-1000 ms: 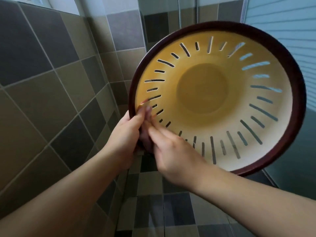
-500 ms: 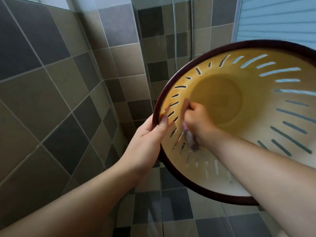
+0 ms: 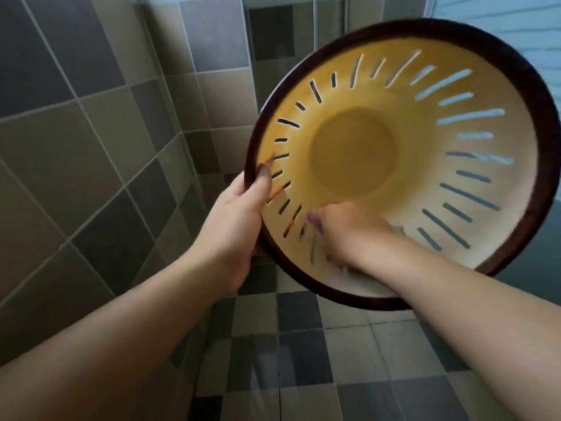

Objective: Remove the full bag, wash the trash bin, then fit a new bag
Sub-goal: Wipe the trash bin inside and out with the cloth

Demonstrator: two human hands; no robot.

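The left hand (image 3: 233, 220) grips the dark rim of the trash bin (image 3: 473, 183), thumb hooked inside, holding it up and tilted with its mouth toward the camera. The right hand (image 3: 349, 229) reaches into the bin's lower wall, curled around something small and purplish — too blurred to name. No bag is inside, so this looks like the washing step. Next probably calls for turning the bin to reach unscrubbed slots — above the tiled floor (image 3: 303, 375).

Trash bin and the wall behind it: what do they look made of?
Trash bin: likely moulded plastic, matte yellow inside with a dark rim; its thin wall has clean cut slots that let light through. Wall: looks like ceramic tile, grey and beige squares with pale grout lines and a faint sheen.
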